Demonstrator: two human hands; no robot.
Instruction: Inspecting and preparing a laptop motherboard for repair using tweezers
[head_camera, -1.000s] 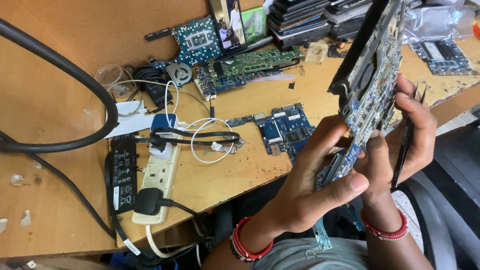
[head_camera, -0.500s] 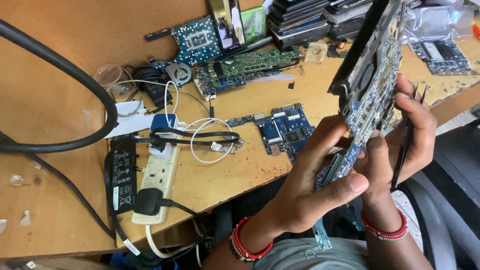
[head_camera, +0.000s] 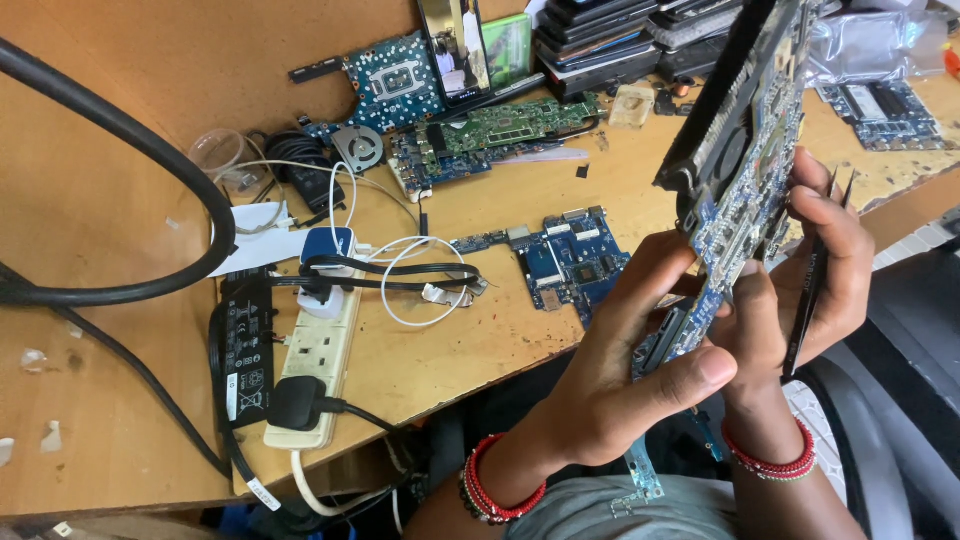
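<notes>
Two hands raised over table edge — both on tilted blue circuit board with black fan assembly on top. Your left hand: grip clenched on board's lower edge, thumb across front. Your right hand: fingers behind board, black tweezers pinched alongside. On table — smaller blue board, white power strip, black adapter.

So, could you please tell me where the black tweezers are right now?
The black tweezers are at the right of the head view, held upright in the right hand, just right of the raised blue circuit board that both hands grip.
</notes>
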